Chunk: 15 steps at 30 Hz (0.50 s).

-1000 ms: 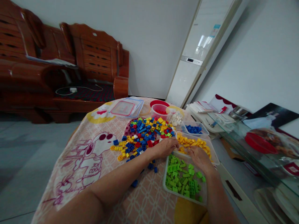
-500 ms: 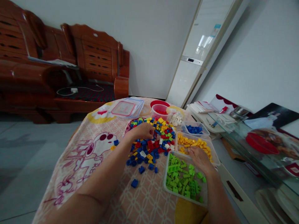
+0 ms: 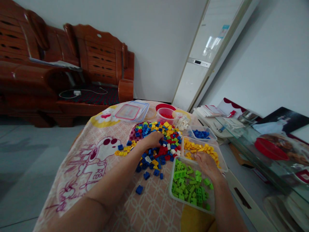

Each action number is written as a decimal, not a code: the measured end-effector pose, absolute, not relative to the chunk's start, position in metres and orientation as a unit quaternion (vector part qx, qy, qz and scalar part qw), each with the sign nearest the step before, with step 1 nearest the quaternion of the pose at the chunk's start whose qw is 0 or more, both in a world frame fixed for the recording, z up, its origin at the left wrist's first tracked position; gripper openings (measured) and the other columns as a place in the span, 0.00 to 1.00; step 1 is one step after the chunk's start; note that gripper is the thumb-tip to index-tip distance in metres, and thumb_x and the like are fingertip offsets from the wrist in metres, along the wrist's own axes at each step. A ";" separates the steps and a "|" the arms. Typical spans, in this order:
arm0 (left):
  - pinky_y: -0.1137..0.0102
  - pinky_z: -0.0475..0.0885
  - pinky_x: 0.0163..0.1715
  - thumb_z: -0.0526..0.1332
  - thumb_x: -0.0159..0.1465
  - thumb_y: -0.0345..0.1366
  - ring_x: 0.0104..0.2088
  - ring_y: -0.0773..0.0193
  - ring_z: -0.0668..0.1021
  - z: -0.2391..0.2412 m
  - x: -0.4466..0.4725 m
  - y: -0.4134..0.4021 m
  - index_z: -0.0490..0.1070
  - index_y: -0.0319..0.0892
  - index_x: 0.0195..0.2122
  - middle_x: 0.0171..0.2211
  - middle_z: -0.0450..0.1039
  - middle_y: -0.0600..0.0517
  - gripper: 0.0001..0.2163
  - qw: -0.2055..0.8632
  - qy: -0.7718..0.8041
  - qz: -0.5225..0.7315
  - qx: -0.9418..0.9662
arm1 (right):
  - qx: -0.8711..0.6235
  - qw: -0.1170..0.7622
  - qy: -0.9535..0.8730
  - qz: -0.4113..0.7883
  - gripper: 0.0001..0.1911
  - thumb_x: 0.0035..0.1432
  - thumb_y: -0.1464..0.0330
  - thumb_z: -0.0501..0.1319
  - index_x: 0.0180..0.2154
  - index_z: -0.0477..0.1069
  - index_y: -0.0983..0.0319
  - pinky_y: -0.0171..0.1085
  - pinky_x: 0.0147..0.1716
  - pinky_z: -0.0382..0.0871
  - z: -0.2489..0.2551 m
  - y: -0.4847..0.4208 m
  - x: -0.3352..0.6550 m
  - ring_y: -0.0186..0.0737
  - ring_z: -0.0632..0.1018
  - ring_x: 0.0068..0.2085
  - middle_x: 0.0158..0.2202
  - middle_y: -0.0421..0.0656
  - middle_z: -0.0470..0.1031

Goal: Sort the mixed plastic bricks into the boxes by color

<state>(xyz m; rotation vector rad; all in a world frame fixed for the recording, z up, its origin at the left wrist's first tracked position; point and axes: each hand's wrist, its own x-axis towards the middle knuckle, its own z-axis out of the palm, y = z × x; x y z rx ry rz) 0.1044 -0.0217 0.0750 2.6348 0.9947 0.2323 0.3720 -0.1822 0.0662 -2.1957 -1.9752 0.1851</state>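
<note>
My left hand (image 3: 153,139) lies in the pile of mixed coloured bricks (image 3: 158,141) on the table, fingers curled down into the pieces; what they hold is hidden. My right hand (image 3: 205,164) rests between the clear tub of green bricks (image 3: 173,193) and the tub of yellow bricks (image 3: 222,162), fingers bent over the rims. A tub of blue bricks (image 3: 201,133) sits further back.
A cartoon-print cloth (image 3: 91,161) covers the table. A red-brick container (image 3: 165,114), white pieces (image 3: 182,123) and flat lids (image 3: 129,112) stand at the far edge. A wooden sofa (image 3: 60,71) is at the left, a glass shelf (image 3: 260,145) with clutter on the right.
My left hand left the tub edge near the yellow bricks, went back into the mixed pile, then shifted slightly nearer and right. My right hand has stayed put.
</note>
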 end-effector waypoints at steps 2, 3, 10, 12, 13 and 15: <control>0.74 0.71 0.39 0.62 0.52 0.28 0.38 0.62 0.78 0.075 0.106 -0.019 0.75 0.39 0.42 0.39 0.78 0.49 0.15 0.180 0.351 0.146 0.907 | -0.737 0.086 -0.667 0.062 0.21 0.66 0.65 0.44 0.30 0.71 0.62 0.35 0.38 0.60 0.067 -0.183 0.371 0.39 0.74 0.36 0.33 0.46 0.76; 0.74 0.71 0.38 0.60 0.53 0.28 0.37 0.64 0.78 0.075 0.105 -0.017 0.74 0.39 0.43 0.39 0.78 0.49 0.15 0.195 0.356 0.180 0.896 | -0.735 0.084 -0.670 0.062 0.21 0.66 0.65 0.44 0.30 0.71 0.62 0.35 0.38 0.60 0.068 -0.183 0.371 0.38 0.74 0.36 0.32 0.46 0.76; 0.74 0.70 0.35 0.58 0.55 0.28 0.33 0.63 0.78 0.077 0.087 -0.001 0.78 0.38 0.35 0.31 0.79 0.50 0.11 0.167 0.406 0.232 0.868 | -0.737 0.087 -0.667 0.064 0.20 0.66 0.65 0.44 0.30 0.71 0.62 0.35 0.38 0.60 0.069 -0.182 0.371 0.39 0.74 0.35 0.33 0.47 0.75; 0.74 0.70 0.35 0.59 0.53 0.28 0.32 0.64 0.77 0.076 0.088 -0.002 0.79 0.40 0.32 0.30 0.79 0.51 0.10 0.153 0.404 0.197 0.880 | -0.735 0.086 -0.669 0.068 0.20 0.66 0.65 0.44 0.29 0.71 0.62 0.35 0.38 0.60 0.068 -0.181 0.371 0.39 0.74 0.35 0.32 0.47 0.75; 0.74 0.69 0.35 0.59 0.52 0.27 0.32 0.64 0.77 0.075 0.089 -0.002 0.79 0.40 0.32 0.30 0.79 0.51 0.10 0.145 0.406 0.179 0.884 | -0.734 0.086 -0.670 0.069 0.20 0.66 0.65 0.44 0.30 0.71 0.62 0.35 0.38 0.60 0.067 -0.181 0.372 0.39 0.74 0.36 0.33 0.47 0.75; 0.73 0.69 0.35 0.59 0.51 0.26 0.32 0.63 0.77 0.076 0.088 -0.003 0.79 0.40 0.31 0.30 0.79 0.51 0.11 0.130 0.416 0.151 0.888 | -0.737 0.088 -0.667 0.069 0.20 0.66 0.66 0.44 0.30 0.71 0.62 0.35 0.38 0.60 0.066 -0.181 0.373 0.39 0.74 0.36 0.33 0.47 0.75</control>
